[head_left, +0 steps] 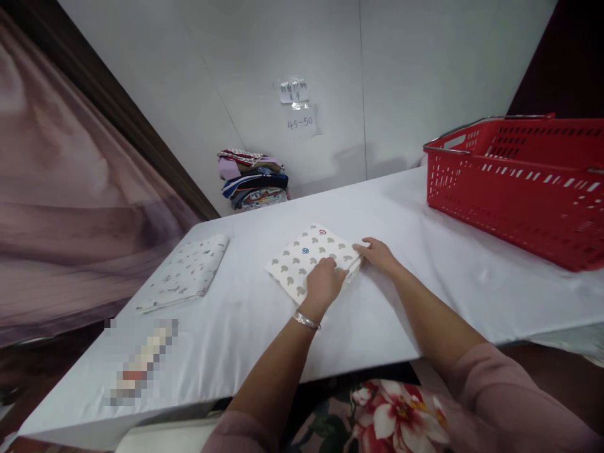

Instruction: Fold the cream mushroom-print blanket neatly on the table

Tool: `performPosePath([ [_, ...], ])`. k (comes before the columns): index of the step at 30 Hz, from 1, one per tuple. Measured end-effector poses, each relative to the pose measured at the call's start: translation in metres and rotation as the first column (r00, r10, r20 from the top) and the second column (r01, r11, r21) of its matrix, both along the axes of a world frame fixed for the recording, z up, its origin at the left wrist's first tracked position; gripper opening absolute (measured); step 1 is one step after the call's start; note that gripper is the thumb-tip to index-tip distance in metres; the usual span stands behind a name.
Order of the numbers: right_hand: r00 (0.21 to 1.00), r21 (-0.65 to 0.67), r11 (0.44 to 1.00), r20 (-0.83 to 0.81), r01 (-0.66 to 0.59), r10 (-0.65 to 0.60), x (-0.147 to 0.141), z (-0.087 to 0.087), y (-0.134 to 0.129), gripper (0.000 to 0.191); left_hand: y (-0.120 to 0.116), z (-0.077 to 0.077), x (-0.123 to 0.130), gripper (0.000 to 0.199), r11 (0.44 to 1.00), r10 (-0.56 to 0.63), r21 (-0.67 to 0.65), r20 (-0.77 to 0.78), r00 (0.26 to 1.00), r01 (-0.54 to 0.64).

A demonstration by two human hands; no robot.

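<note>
A white cloth with a grey mushroom-like print, plus one blue and one red motif, lies folded into a flat packet on the table. My left hand, with a silver bracelet at its wrist, rests over the packet's near right part; its fingers are curled in and closed on the fabric near the edge. At the packet's right corner, my right hand pinches the layered edge between thumb and fingers. The fingertips of the left hand are partly hidden.
The white-covered table holds another folded printed cloth at left and a pixelated long object nearer me. A red basket stands at right. Behind the table's far edge is a pile of folded fabrics against the wall; a curtain hangs left.
</note>
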State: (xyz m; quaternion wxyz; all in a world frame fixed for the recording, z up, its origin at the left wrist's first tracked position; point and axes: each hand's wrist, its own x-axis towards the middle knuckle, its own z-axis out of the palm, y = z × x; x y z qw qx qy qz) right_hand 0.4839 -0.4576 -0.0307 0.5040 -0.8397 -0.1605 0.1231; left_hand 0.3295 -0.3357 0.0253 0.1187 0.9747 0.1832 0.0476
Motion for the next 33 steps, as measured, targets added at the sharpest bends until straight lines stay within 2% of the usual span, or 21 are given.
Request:
performPosePath([
  [4, 0.993, -0.031, 0.999, -0.12, 0.017, -0.02, 0.0, 0.013, -0.007, 0.063, 0.0, -0.002, 0.014, 0.022, 0.998, -0.044, 0.044, -0.018, 0.999, 0.045],
  [9, 0.922, 0.078, 0.979, -0.328, -0.19, 0.205, -0.011, 0.026, -0.011, 0.086, -0.003, -0.014, 0.021, 0.014, 0.989, -0.082, 0.124, -0.014, 0.997, 0.083],
  [12, 0.883, 0.161, 0.957, -0.372, -0.243, 0.287, -0.018, 0.029, -0.011, 0.097, -0.002, -0.014, 0.02, 0.015, 0.991, -0.071, 0.117, -0.015, 0.997, 0.072],
  [17, 0.854, 0.284, 0.925, -0.384, -0.251, 0.35, -0.017, 0.026, -0.009, 0.085, 0.003, -0.003, 0.018, 0.016, 1.0, 0.011, 0.019, 0.009, 1.0, -0.011],
  [20, 0.872, 0.301, 0.917, -0.335, -0.26, 0.357, -0.016, 0.021, -0.005, 0.077, 0.002, -0.001, 0.015, 0.017, 0.999, -0.036, 0.011, 0.042, 0.999, 0.035],
  [23, 0.901, 0.275, 0.927, -0.282, -0.254, 0.331, -0.018, 0.018, -0.001, 0.084, -0.002, -0.005, 0.014, 0.018, 0.99, -0.132, 0.048, -0.018, 0.991, 0.132],
  [26, 0.896, 0.254, 0.93, -0.29, -0.266, 0.335, -0.019, 0.02, -0.002, 0.088, -0.006, -0.012, 0.013, 0.02, 0.983, -0.161, 0.083, -0.07, 0.984, 0.166],
  [29, 0.881, 0.244, 0.936, -0.341, -0.252, 0.327, -0.017, 0.025, -0.008, 0.089, -0.007, -0.018, 0.012, 0.02, 0.978, -0.173, 0.109, -0.049, 0.984, 0.178],
  [33, 0.875, 0.321, 0.93, -0.38, -0.181, 0.301, -0.013, 0.029, -0.011, 0.085, -0.007, -0.023, 0.008, 0.025, 0.971, -0.199, 0.136, 0.013, 0.98, 0.195],
])
